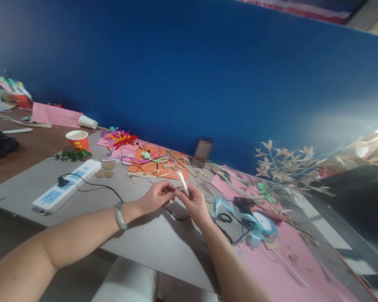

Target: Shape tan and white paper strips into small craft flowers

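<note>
Your right hand (193, 202): fingertips pinched shut on lower end of white stick (183, 183); stick tilts up, away from grip. Your left hand (156, 195): fingers curled, tips touching same end; actual hold unclear. Black cable (176, 217) just under grip, orange sheet (151, 167) beyond.

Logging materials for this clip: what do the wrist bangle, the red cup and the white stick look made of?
Bangle: pale green, glossy, translucent-looking, perhaps jade or glass. Red cup: likely paper, matte with a pale rim. White stick in the right hand: smooth, probably plastic; too blurred to be sure.
</note>
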`<control>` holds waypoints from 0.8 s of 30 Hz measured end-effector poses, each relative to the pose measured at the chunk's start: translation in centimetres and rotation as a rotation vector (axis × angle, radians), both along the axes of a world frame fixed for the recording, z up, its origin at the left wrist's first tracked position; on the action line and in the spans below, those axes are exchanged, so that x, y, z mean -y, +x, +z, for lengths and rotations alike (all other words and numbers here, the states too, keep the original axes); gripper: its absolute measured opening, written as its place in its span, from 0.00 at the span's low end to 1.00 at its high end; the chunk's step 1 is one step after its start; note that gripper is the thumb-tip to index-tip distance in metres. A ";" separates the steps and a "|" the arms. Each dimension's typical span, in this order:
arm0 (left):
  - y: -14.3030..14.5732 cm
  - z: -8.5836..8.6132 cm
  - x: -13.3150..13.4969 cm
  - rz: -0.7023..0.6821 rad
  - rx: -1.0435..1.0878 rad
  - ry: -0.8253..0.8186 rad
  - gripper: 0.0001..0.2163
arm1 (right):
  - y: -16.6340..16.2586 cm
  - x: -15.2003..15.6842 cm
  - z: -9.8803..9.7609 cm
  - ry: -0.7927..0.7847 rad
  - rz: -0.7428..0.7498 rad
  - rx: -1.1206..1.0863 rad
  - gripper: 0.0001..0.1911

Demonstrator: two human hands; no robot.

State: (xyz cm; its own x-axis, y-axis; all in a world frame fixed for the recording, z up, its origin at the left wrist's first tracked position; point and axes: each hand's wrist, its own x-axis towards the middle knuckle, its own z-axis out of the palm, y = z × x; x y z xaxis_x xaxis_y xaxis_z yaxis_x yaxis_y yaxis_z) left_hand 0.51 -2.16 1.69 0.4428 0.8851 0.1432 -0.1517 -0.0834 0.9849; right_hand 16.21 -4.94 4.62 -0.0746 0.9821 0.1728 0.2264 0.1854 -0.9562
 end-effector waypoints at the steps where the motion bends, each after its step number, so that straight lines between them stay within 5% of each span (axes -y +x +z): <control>1: 0.0 -0.2 0.0 -0.007 -0.001 0.000 0.10 | 0.0 0.0 0.0 0.007 -0.016 0.005 0.12; 7: 0.1 -1.1 -0.4 -0.011 -0.017 -0.039 0.11 | 0.3 -0.1 -0.4 0.004 -0.098 0.014 0.13; 16: 0.0 0.3 0.1 -0.029 0.009 -0.088 0.13 | 1.1 -1.1 -1.4 -0.065 -0.199 -0.211 0.16; 24: -0.3 0.0 -0.2 -0.107 -0.026 -0.075 0.15 | 0.8 -0.9 -1.1 -0.104 -0.173 -0.384 0.16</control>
